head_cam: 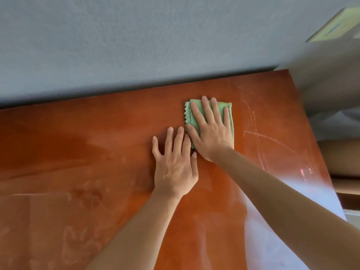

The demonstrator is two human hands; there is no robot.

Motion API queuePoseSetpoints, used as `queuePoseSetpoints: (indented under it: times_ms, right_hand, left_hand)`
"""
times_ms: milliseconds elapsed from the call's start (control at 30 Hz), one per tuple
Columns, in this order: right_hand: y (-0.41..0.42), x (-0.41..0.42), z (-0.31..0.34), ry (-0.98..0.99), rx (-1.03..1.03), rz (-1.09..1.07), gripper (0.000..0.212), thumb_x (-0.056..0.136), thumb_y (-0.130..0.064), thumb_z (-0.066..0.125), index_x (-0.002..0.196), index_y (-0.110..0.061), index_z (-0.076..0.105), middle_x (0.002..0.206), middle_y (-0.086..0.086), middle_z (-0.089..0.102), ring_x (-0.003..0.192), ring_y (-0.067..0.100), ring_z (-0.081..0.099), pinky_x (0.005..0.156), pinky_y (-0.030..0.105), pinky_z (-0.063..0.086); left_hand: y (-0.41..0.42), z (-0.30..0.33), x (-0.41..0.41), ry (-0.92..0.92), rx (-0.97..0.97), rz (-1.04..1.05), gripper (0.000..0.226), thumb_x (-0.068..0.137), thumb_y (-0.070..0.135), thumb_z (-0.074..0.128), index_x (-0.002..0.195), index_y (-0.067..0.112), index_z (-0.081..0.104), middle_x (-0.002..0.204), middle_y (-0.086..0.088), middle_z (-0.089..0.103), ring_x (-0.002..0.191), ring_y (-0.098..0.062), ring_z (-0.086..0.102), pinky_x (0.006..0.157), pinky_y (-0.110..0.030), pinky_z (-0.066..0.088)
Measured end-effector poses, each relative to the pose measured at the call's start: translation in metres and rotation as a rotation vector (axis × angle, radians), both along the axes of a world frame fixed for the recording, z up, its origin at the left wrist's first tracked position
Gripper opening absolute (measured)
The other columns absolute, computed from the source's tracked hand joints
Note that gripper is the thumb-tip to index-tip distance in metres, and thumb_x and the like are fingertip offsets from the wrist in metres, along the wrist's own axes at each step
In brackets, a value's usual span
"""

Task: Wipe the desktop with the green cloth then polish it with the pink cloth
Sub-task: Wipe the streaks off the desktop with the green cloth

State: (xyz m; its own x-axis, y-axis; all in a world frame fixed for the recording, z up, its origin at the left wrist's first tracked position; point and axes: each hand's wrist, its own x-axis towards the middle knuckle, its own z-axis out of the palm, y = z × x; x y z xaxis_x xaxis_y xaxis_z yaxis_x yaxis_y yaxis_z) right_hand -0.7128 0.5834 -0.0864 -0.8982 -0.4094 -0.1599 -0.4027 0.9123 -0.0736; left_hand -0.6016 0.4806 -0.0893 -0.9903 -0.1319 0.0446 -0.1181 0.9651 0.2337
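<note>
Fingers (pixel 206 112) of the right hand (pixel 211 131) lie straight and slightly spread, pressing flat on the green cloth (pixel 228 115), which sits toward the far right part of the tabletop (pixel 87 152). Just left of it, the left hand (pixel 174 168) rests palm-down on the bare wood, its fingers straight and spread, the index finger touching the cloth's near left corner beside the right thumb. The tabletop is a glossy orange-brown board, marked with pale smears, dusty prints and thin white scratches at the right; a bright glare runs along its right edge. Its far edge meets a matt grey-blue wall (pixel 136 45). The cloth is folded into a soft rectangle with a zigzag-cut left edge. At the far right, a blurred pale box (pixel 335 26) with a yellowish face stands past the tabletop's corner.
</note>
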Motion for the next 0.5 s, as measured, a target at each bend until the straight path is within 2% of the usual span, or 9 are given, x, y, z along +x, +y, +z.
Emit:
queuePoseSetpoints:
  times_ms: [100, 233, 400, 500]
  right_hand:
    - [-0.017, -0.021, 0.0, 0.015, -0.016, 0.043, 0.066, 0.099, -0.059, 0.011, 0.159, -0.032, 0.006, 0.168, 0.002, 0.002, 0.154, 0.024, -0.006, 0.123, 0.052, -0.003]
    - [-0.017, -0.042, -0.002, 0.017, 0.003, 0.108, 0.066, 0.098, -0.063, 0.008, 0.159, -0.036, 0.005, 0.168, 0.0, 0.001, 0.154, 0.022, -0.006, 0.123, 0.048, -0.006]
    - [0.045, -0.089, 0.002, 0.004, 0.055, -0.047, 0.067, 0.096, -0.065, 0.006, 0.157, -0.039, 0.001, 0.168, -0.003, -0.002, 0.153, 0.018, -0.008, 0.121, 0.045, -0.008]
    - [0.061, -0.102, 0.003, -0.019, 0.072, -0.061, 0.068, 0.095, -0.065, 0.005, 0.157, -0.039, 0.0, 0.168, -0.004, -0.004, 0.153, 0.017, -0.01, 0.122, 0.045, -0.009]
  left_hand:
    - [0.001, -0.001, -0.001, 0.019, 0.003, 0.017, 0.054, 0.1, 0.038, 0.038, 0.141, 0.008, 0.056, 0.154, -0.01, 0.048, 0.149, -0.032, 0.035, 0.117, -0.067, 0.023]
    - [-0.001, -0.003, -0.001, 0.027, -0.001, -0.007, 0.049, 0.099, 0.037, 0.044, 0.139, 0.014, 0.059, 0.154, -0.012, 0.048, 0.148, -0.034, 0.035, 0.117, -0.068, 0.021]
    - [-0.002, -0.004, 0.001, 0.045, 0.011, -0.016, 0.045, 0.099, 0.035, 0.045, 0.139, 0.018, 0.059, 0.155, -0.012, 0.047, 0.148, -0.036, 0.034, 0.116, -0.069, 0.02]
    - [-0.002, -0.004, 0.0, 0.035, 0.006, -0.016, 0.046, 0.098, 0.035, 0.046, 0.139, 0.019, 0.059, 0.155, -0.012, 0.047, 0.148, -0.036, 0.035, 0.116, -0.069, 0.02]
